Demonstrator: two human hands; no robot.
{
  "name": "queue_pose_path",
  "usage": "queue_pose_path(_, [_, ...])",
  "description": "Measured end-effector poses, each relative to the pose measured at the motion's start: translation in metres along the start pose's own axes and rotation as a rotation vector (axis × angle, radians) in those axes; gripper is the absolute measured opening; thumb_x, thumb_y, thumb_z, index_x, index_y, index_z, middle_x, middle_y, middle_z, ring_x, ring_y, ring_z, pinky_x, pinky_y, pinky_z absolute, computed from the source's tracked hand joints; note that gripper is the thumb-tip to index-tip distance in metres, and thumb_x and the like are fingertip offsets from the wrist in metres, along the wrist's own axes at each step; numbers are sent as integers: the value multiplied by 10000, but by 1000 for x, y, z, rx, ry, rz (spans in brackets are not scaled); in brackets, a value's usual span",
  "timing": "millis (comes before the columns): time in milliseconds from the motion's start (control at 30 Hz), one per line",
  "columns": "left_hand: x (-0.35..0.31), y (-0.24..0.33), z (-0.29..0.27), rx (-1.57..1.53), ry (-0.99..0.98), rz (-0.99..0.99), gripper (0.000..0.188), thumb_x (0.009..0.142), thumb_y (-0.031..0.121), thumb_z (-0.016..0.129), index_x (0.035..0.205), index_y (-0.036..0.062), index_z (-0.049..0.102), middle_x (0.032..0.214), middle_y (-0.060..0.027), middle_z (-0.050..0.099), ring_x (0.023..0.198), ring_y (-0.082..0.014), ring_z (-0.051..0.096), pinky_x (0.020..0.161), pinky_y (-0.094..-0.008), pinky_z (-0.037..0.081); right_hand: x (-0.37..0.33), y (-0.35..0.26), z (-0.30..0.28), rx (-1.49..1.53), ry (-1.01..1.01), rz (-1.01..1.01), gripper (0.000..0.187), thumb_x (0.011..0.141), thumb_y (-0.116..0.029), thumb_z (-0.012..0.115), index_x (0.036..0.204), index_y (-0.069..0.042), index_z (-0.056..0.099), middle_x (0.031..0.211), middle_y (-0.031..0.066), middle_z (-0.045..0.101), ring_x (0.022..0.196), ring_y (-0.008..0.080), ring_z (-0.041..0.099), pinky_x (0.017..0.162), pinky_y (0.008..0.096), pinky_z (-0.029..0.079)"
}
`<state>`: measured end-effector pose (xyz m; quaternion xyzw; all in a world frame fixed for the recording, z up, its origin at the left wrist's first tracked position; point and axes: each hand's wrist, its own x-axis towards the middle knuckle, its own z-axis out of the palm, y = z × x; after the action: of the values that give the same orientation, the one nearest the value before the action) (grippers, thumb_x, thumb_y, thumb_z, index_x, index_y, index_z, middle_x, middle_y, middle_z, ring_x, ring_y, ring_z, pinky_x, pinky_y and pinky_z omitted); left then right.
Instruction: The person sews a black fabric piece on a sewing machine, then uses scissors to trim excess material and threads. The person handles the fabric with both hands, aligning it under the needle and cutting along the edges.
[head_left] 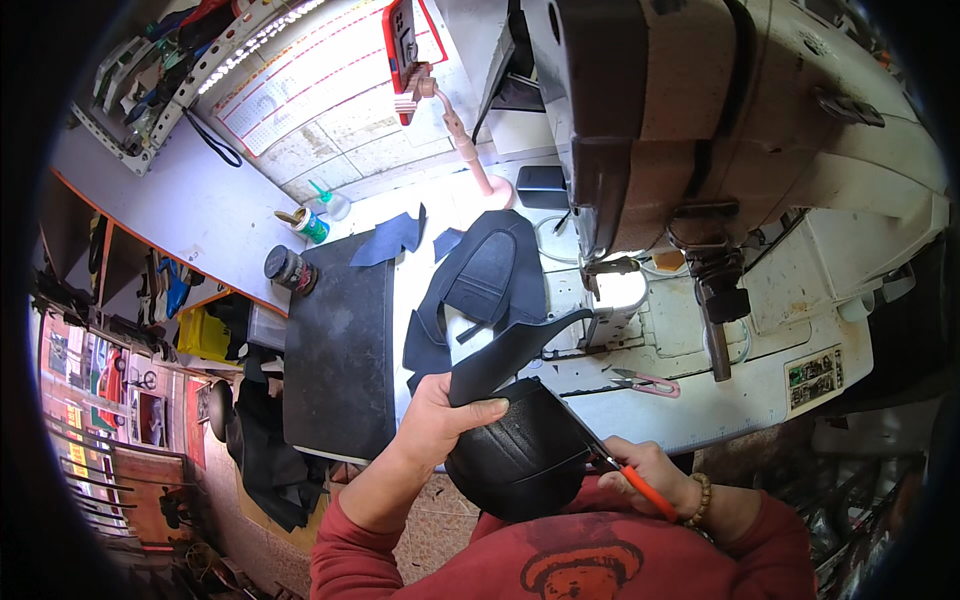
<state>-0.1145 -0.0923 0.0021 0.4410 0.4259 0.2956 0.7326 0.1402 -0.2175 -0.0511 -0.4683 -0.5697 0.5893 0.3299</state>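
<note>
My left hand (440,420) is closed on a black leather piece (515,450), its thumb pressing on top. The piece is curved, with stitched lines, and hangs over the table's near edge close to my body. A dark, flat flap (510,355) rises from it toward the sewing machine. Orange-handled scissors (648,492) are gripped in my right hand (660,475), which wears a beaded bracelet. Their blades lie along the right edge of the leather; how far they are parted is hard to see. Beyond my left hand lie more stitched black leather pieces (490,265).
A large sewing machine (660,110) stands at the right, lamp lit. Pink-handled thread snips (655,385) lie near its base. At left are a black board (345,350), a dark jar (290,270) and blue-grey scraps (390,238). Behind stands a phone (402,50) on a pink stand (470,150).
</note>
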Motion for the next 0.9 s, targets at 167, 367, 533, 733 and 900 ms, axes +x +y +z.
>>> queue_pose_path(167, [0, 1, 1, 10, -4, 4, 174, 800, -28, 721, 971, -21, 688, 871, -8, 671, 782, -67, 602, 723, -226, 479, -2, -5, -4, -2, -35, 18, 396, 907, -323, 667, 1102, 11, 581, 772, 100, 642, 722, 80, 572, 659, 269, 497])
queue_pose_path(367, [-2, 2, 4, 16, 1, -33, 160, 805, -16, 722, 961, -20, 690, 859, -12, 670, 768, -68, 603, 710, -221, 477, 3, -5, -3, -72, -23, -57, 471, 924, -451, 592, 1076, -7, 564, 727, 141, 631, 669, 191, 644, 620, 314, 497])
queue_pose_path(533, [-2, 0, 5, 39, -19, -30, 138, 804, -8, 727, 938, -18, 694, 842, -9, 667, 752, -65, 600, 694, -213, 472, 4, -2, 0, -84, -10, -62, 502, 924, -493, 572, 1056, -9, 564, 694, 126, 588, 634, 194, 592, 600, 321, 477])
queue_pose_path(733, [-2, 0, 3, 53, -45, -8, 119, 804, -8, 727, 918, -14, 696, 817, 2, 658, 739, -53, 585, 682, -206, 461, 0, -3, 0, 6, -28, -9, 429, 922, -385, 629, 1085, 8, 573, 740, 107, 584, 684, 117, 523, 637, 281, 475])
queue_pose_path(900, [-2, 6, -2, 140, -80, -19, 116, 800, -16, 723, 912, -11, 696, 802, 15, 646, 727, -49, 575, 665, -206, 451, -1, -6, 0, 51, -41, 7, 373, 921, -313, 649, 1087, 14, 581, 775, 89, 604, 724, 85, 523, 669, 257, 480])
